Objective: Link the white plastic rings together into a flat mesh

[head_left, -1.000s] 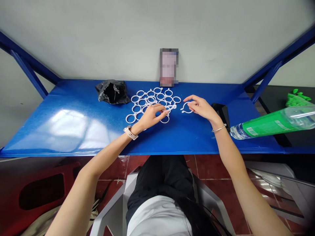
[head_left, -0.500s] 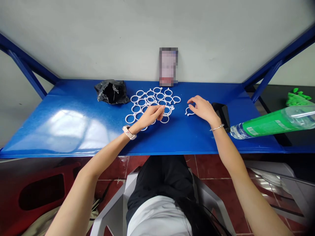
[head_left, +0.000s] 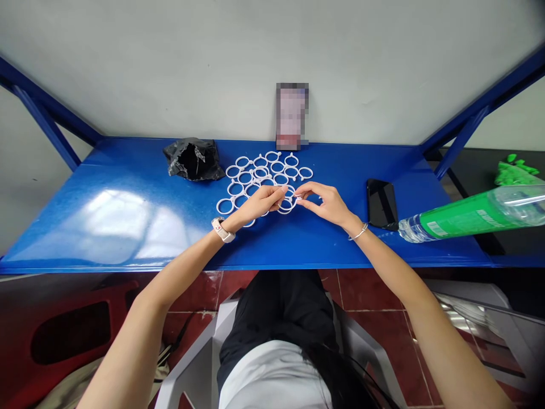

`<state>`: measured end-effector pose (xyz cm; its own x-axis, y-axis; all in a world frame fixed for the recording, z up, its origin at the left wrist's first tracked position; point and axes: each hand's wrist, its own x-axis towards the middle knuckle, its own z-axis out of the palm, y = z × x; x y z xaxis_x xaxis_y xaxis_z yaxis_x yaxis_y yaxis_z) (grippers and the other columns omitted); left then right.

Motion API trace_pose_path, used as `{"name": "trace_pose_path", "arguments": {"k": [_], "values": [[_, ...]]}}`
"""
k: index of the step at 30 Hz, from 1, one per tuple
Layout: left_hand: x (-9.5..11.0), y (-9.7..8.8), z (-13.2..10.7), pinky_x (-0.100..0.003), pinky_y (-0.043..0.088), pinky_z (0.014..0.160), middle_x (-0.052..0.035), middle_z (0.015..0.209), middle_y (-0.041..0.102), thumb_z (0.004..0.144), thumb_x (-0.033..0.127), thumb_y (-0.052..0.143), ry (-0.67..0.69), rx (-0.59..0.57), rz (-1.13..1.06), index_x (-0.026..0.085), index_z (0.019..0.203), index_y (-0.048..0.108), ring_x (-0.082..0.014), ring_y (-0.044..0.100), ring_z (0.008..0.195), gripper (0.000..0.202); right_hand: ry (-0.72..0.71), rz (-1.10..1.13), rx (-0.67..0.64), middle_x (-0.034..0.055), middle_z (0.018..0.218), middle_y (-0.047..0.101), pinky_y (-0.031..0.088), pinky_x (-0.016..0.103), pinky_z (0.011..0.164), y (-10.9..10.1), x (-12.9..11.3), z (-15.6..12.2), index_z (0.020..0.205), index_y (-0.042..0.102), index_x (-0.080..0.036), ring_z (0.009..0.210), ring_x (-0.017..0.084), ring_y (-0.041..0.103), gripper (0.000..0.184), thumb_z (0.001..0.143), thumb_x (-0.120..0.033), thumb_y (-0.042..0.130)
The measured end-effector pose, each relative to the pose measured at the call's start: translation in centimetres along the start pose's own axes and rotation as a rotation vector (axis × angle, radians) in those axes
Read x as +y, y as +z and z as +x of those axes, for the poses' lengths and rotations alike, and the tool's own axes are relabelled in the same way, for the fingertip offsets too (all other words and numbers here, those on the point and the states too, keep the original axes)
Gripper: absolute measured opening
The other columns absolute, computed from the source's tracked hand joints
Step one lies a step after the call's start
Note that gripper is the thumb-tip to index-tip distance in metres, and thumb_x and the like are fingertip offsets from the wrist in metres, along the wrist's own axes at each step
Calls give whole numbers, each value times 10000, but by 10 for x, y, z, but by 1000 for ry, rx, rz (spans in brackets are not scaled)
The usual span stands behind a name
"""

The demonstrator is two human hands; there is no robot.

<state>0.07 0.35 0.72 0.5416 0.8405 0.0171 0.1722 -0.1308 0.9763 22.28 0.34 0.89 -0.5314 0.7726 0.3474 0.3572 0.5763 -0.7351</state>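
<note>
Several white curtain rings (head_left: pixel 234 188), each with a small eyelet, lie in a loose cluster on the blue table (head_left: pixel 340 250). Over the near part of the cluster is my left hand (head_left: pixel 263 203), its thumb and fingers closed on the edge of a white curtain ring (head_left: pixel 291 191). My right hand (head_left: pixel 328 204) meets it from the right, thumb and forefinger pinched at that ring's eyelet side. Fingers cover part of the held ring, and other rings lie just below it. Beneath my right hand another ring is nearly hidden.
A black plastic bag (head_left: pixel 193 160) sits open at the back left. A blurred phone-like panel (head_left: pixel 292 116) leans on the wall. To the right lie a dark phone (head_left: pixel 382 203) and a green-labelled bottle (head_left: pixel 468 217). Blue braces (head_left: pixel 462 139) flank the table.
My right hand has moved left from beside the separate ring to the ring at my left hand and pinched its edge. The dark phone is now uncovered. My left hand has stayed put.
</note>
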Motion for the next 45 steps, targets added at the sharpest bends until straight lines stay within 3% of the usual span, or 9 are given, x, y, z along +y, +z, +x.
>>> {"name": "trace_pose_path", "arguments": {"k": [5, 9, 12, 15, 27, 45], "values": [[4, 1, -1, -224, 321, 511, 45, 555, 408, 981, 582, 434, 37, 13, -33, 179, 698, 468, -63, 366, 490, 494, -24, 74, 104, 34, 979, 751, 597, 333, 812, -1, 1, 1, 960, 701, -224, 826, 180, 705, 165, 894, -373, 680], [5, 4, -3, -216, 391, 530, 58, 611, 512, 915, 551, 601, 85, 65, -22, 205, 1004, 514, -84, 472, 531, 368, -27, 153, 239, 14, 938, 755, 616, 321, 785, 1, 5, 2, 939, 712, -234, 805, 168, 714, 164, 853, -372, 734], [4, 6, -4, -242, 493, 628, 42, 701, 600, 834, 484, 738, 213, 138, 86, 208, 1241, 468, -112, 583, 627, 561, 1, 202, 308, 6, 939, 755, 617, 315, 803, 3, 7, 3, 949, 717, -244, 825, 164, 722, 162, 845, -364, 750], [3, 7, -4, -269, 542, 708, 26, 749, 634, 832, 459, 749, 306, 168, 210, 204, 1329, 458, -130, 632, 685, 630, 11, 234, 332, 5, 935, 758, 618, 312, 803, 4, 8, 2, 954, 721, -249, 838, 167, 731, 170, 837, -367, 760], [-1, 7, -4, -232, 525, 680, 15, 764, 648, 838, 419, 754, 394, 250, 342, 181, 1239, 573, -113, 630, 679, 500, 0, 202, 327, 7, 912, 774, 627, 312, 794, 8, 7, 2, 919, 742, -249, 823, 170, 743, 159, 835, -382, 764], [-2, 8, -4, -262, 524, 700, 19, 748, 633, 830, 401, 765, 396, 221, 302, 192, 1244, 554, -124, 618, 684, 509, -66, 175, 332, -8, 844, 750, 595, 284, 727, 9, 9, 1, 856, 720, -249, 779, 151, 714, 93, 847, -333, 758]]}}
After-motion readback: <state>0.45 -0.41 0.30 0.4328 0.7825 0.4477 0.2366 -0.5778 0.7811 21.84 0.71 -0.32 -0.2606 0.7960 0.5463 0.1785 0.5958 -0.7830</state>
